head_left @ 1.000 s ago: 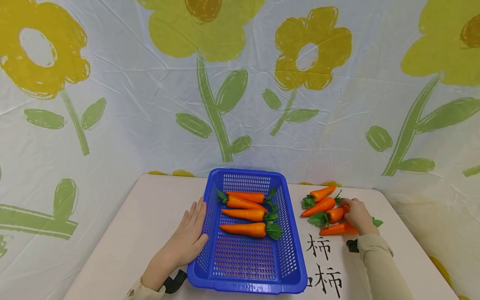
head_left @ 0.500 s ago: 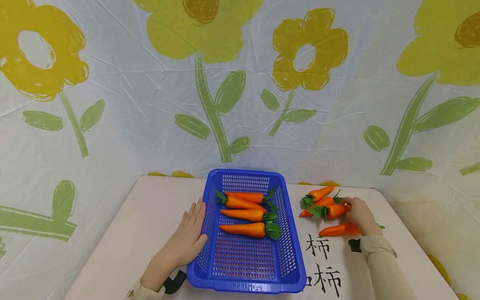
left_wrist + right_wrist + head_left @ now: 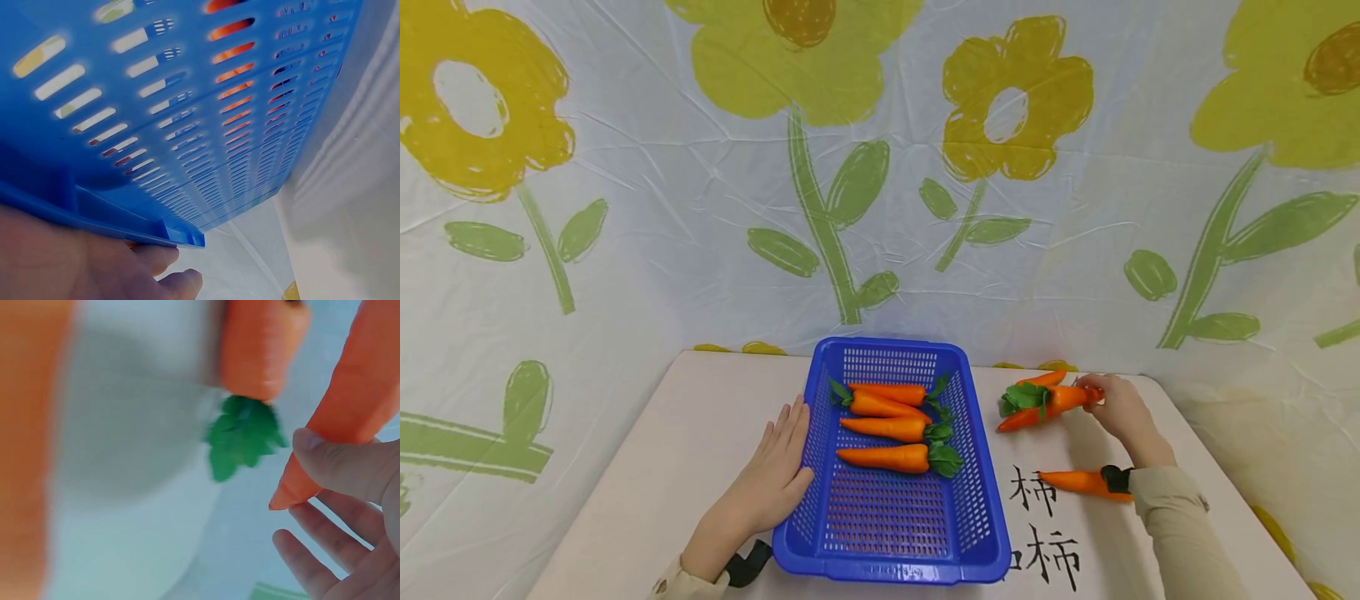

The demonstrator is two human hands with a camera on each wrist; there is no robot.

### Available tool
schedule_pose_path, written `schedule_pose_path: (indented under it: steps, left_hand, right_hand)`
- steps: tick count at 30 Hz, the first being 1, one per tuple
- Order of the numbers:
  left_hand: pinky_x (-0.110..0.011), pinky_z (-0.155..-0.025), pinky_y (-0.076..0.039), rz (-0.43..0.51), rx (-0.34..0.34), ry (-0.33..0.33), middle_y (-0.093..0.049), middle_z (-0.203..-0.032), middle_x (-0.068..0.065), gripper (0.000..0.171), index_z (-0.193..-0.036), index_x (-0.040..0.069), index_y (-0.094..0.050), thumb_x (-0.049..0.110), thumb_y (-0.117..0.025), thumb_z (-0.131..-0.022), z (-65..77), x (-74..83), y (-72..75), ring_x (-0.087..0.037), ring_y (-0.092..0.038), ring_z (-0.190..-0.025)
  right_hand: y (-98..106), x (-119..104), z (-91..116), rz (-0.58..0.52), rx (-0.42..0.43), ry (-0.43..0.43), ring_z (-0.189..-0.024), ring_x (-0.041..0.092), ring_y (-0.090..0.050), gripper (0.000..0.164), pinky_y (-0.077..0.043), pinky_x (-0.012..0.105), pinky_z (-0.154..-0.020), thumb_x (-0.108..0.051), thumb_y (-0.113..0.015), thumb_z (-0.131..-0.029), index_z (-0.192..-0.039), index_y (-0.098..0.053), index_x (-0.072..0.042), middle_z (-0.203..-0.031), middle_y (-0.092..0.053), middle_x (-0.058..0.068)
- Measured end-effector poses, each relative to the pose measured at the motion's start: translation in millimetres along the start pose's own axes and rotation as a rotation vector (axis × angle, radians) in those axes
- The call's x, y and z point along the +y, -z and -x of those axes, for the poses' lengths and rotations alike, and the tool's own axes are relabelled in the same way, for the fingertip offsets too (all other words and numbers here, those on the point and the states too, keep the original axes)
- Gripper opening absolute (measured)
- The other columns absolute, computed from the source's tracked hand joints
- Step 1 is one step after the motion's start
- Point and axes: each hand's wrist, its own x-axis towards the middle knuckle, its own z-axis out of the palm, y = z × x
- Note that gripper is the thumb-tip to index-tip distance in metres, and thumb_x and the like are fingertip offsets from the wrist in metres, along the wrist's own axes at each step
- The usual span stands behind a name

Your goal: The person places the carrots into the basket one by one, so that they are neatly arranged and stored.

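Note:
My left hand (image 3: 775, 475) rests with straight fingers along the left rim of a blue plastic basket (image 3: 891, 571); in the left wrist view, fingers (image 3: 156, 259) lie by the rim under the slotted wall. Several orange carrots with green leaves lie across the basket, one of them a carrot (image 3: 883, 458) nearest me. To the right, my right hand (image 3: 1126, 417) pinches a carrot (image 3: 1063, 399) by its narrow end, leaves pointing left. The right wrist view shows the thumb on this carrot (image 3: 359, 381). It partly hides other carrots behind, including a carrot (image 3: 1021, 422).
A loose carrot (image 3: 1075, 481) lies by the right wrist, partly covered by a black strap (image 3: 1117, 479). Black written characters (image 3: 1051, 558) mark the pale tabletop (image 3: 700, 433). A flower-printed cloth (image 3: 715, 292) hangs behind the table.
My right hand has moved toward the far side with the pinched carrot, lifting it over the others. The loose carrot by the wrist has shifted nearer me. The left hand stays at the basket.

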Motion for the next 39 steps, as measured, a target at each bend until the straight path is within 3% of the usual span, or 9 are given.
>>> schedule_pose_path:
  steps: [1,3,6,11,23,39]
  left_hand:
    - [-0.060,-0.117,-0.009,-0.001,0.001,0.000,-0.003,-0.165,-0.018,0.078,-0.157,-0.004,-0.008,0.013,-0.049,-0.093,0.1,0.0,0.0,-0.035,-0.001,-0.151]
    - [-0.061,-0.117,-0.009,-0.004,0.001,-0.001,-0.003,-0.165,-0.018,0.078,-0.157,-0.004,-0.008,0.013,-0.049,-0.093,0.2,0.1,0.0,-0.036,-0.001,-0.151]
    - [-0.061,-0.117,-0.010,-0.008,0.003,-0.001,-0.004,-0.165,-0.018,0.078,-0.157,-0.004,-0.008,0.014,-0.049,-0.093,0.2,0.4,-0.1,-0.036,-0.002,-0.151]
    - [-0.061,-0.117,-0.010,-0.007,0.003,-0.001,-0.004,-0.165,-0.018,0.077,-0.157,-0.004,-0.008,0.014,-0.049,-0.093,0.4,0.5,-0.1,-0.037,-0.003,-0.150]
    - [-0.060,-0.117,-0.010,-0.007,0.009,-0.005,-0.004,-0.165,-0.019,0.078,-0.156,-0.005,-0.008,0.014,-0.049,-0.093,0.9,-0.1,-0.5,-0.040,-0.006,-0.150]
    - [-0.061,-0.117,-0.010,0.000,0.000,0.001,-0.002,-0.165,-0.017,0.077,-0.157,-0.004,-0.008,0.014,-0.049,-0.094,-0.1,-0.4,-0.5,-0.038,-0.004,-0.150]
  right_hand:
    - [-2,22,-5,-0.032,-0.047,0.013,-0.077,0.043,-0.054,0.026,-0.047,0.054,-0.071,0.014,-0.062,-0.076,-0.101,-0.065,0.006,-0.084,-0.059,0.027]
    - [-5,44,-15,-0.052,-0.088,0.031,-0.078,0.042,-0.057,0.026,-0.047,0.058,-0.073,0.007,-0.070,-0.076,-0.102,-0.068,0.004,-0.087,-0.063,0.025]
    - [-11,49,-21,-0.068,-0.028,0.072,-0.079,0.040,-0.058,0.028,-0.048,0.057,-0.073,0.005,-0.074,-0.075,-0.103,-0.070,0.002,-0.089,-0.064,0.023]
    - [-4,20,-27,-0.055,0.036,0.109,-0.080,0.039,-0.057,0.031,-0.046,0.056,-0.072,0.008,-0.078,-0.074,-0.105,-0.069,0.006,-0.091,-0.065,0.024]
    - [5,-34,-41,-0.064,0.079,0.225,-0.079,0.033,-0.055,0.039,-0.045,0.047,-0.069,0.005,-0.080,-0.075,-0.112,-0.070,0.006,-0.088,-0.063,0.016]
    - [6,-94,-59,-0.132,0.037,0.327,-0.076,0.026,-0.049,0.038,-0.041,0.036,-0.064,-0.002,-0.081,-0.077,-0.113,-0.072,0.002,-0.086,-0.062,0.010]
